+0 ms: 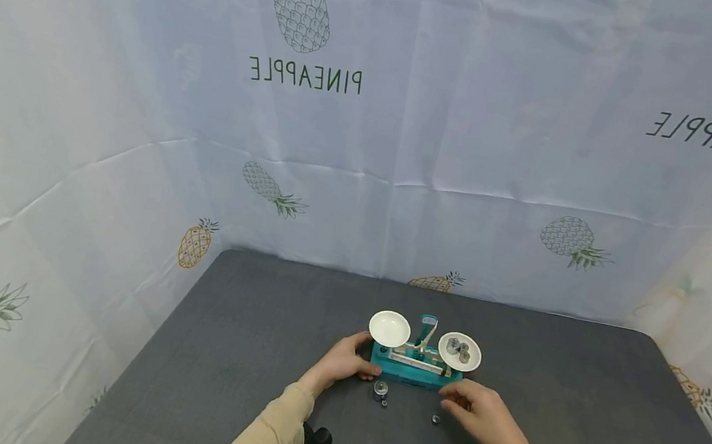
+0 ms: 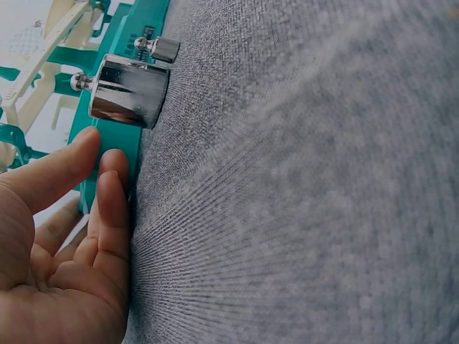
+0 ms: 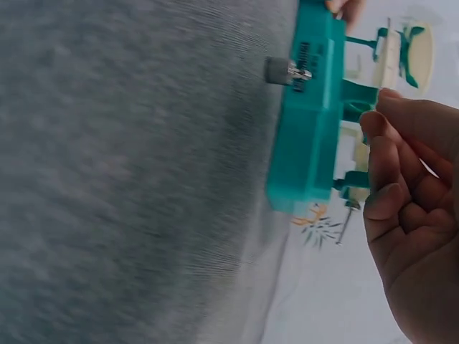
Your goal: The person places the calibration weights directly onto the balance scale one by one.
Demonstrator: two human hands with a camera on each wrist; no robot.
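Observation:
A teal balance scale [image 1: 412, 372] with two pale pans stands on the dark table. My left hand [image 1: 342, 362] grips the left end of its base, thumb at the front. The left pan [image 1: 390, 329] is bare; several metal weights [image 1: 458, 347] lie in the right pan [image 1: 473, 361]. My right hand [image 1: 482, 413] hovers by the scale's front right corner, fingers loosely bent, nothing visible between them. Before the base stand a large shiny weight [image 2: 129, 93] and a smaller weight [image 2: 165, 49]. Another small weight [image 1: 435, 420] sits below my right fingertips.
The grey cloth-covered table [image 1: 288, 304] spreads around the scale. Behind and beside it hangs a pale curtain [image 1: 403, 137] printed with pineapples. A black strap piece [image 1: 318, 440] is at my left wrist.

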